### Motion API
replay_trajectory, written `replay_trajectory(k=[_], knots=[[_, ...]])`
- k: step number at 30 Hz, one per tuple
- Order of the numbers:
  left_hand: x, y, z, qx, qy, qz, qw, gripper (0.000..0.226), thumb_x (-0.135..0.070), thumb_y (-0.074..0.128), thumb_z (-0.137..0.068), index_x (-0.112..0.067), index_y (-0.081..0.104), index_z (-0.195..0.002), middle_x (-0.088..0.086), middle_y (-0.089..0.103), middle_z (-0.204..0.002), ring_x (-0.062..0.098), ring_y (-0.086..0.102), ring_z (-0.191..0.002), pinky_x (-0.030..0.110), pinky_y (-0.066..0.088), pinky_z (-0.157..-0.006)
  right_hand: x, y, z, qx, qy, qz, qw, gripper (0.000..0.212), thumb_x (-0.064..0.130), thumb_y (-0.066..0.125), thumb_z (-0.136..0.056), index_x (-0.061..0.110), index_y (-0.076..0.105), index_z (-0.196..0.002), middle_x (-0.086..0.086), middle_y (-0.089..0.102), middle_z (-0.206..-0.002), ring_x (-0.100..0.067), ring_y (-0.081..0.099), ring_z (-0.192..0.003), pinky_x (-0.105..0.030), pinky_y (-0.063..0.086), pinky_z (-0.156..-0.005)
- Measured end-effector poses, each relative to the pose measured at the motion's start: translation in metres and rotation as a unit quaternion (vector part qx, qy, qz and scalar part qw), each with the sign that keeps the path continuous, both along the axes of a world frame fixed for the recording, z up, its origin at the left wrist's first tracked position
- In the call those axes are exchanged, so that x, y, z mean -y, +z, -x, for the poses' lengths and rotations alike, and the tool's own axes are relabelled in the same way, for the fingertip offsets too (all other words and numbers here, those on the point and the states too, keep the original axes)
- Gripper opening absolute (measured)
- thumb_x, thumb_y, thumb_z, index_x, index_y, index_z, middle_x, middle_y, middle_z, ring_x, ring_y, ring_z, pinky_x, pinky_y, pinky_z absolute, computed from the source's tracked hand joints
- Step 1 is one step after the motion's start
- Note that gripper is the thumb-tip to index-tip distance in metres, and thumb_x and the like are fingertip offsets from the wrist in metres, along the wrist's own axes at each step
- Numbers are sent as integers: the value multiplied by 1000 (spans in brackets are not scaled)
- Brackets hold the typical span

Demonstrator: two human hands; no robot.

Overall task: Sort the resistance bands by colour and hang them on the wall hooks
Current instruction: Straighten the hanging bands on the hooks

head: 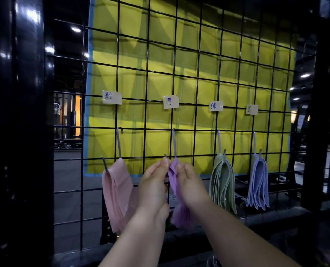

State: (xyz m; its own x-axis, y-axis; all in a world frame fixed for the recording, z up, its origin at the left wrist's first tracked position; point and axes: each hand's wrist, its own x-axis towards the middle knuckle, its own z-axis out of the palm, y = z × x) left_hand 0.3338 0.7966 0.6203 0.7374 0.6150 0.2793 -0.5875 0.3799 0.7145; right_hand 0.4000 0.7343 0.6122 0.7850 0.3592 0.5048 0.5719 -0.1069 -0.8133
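At the lower centre of the frame, my left hand (154,183) and my right hand (189,182) each pinched the top fold of the purple bands (173,169), thumb against fingertips, directly below the second hook (173,143) on the wire grid (198,74). The rest of the bundle hung down between my wrists. I judged the step in hand to be seating the purple bands on that hook; whether the loop had fully cleared the upturned tip could not be told. The pink bands (115,189) hung at lower left, and the green bands (223,182) and blue bands (258,184) at lower right, each under a paper label (171,102). The next move called for drawing the loop over the tip, confirming it sat in the bend, then releasing both pinches.
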Motion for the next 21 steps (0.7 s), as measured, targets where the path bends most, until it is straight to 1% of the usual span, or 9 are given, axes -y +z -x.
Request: replay_trajectory(k=[1,3,5,7,11,14,17,19,21], knots=[[0,0,-1,-1,1,4,1000,22,-23,64,-86,-9,64,-104,9,70,-87,17,63,-78,23,49,-64,0,0,0,8,-3,4,1000,31,36,30,-103,13,51,-97,1,55,-83,-11,51,-74,-25,37,-62],[2,2,1,0,-6,7,1000,23,-23,63,-87,-8,63,-104,13,70,-93,20,64,-81,28,50,-69,2,-1,-1,25,-5,11,1000,33,36,30,-103,12,52,-99,-3,58,-88,-12,52,-76,-25,38,-64],[3,1,1,1,-17,4,1000,22,-24,63,-88,-7,64,-102,16,71,-94,19,66,-76,28,53,-66,4,-3,-2,40,-5,9,999,35,37,32,-102,9,53,-101,-10,61,-96,-19,56,-85,-29,41,-70],[4,0,1,9,-29,16,999,24,-24,62,-89,-4,64,-101,17,70,-92,17,68,-68,24,55,-58,5,-4,-4,44,6,5,999,36,37,33,-102,8,54,-102,-12,62,-98,-23,58,-91,-31,44,-75],[3,1,-3,25,-45,39,998,28,-26,65,-83,-3,62,-98,17,68,-83,18,68,-63,23,55,-53,6,-2,-5,42,34,31,998,34,39,34,-102,12,54,-101,-4,59,-91,-19,56,-86,-31,43,-76],[1,0,-7,47,-44,35,997,33,-30,67,-75,-3,63,-93,16,66,-80,20,67,-65,26,58,-61,11,0,-7,41,68,43,996,33,41,34,-101,14,52,-97,-2,55,-87,-16,53,-81,-32,42,-75],[6,-5,-11,34,5,4,999,33,-32,65,-84,-3,65,-100,19,69,-90,28,68,-81,37,55,-80,14,0,-9,22,92,42,995,28,40,37,-101,17,50,-95,-1,53,-87,-11,49,-77,-29,39,-70],[10,-8,-13,22,56,-35,998,36,-39,67,-82,-10,68,-102,15,72,-96,30,68,-93,42,52,-90,12,-3,-10,5,103,23,994,30,41,39,-100,14,51,-96,-5,57,-90,-12,50,-80,-30,42,-74],[16,-11,-13,23,91,-93,991,44,-49,72,-72,-16,69,-101,11,73,-95,28,69,-95,43,51,-90,13,-4,-11,-28,117,6,993,36,43,41,-100,9,55,-101,-8,63,-94,-13,54,-85,-32,46,-79]])
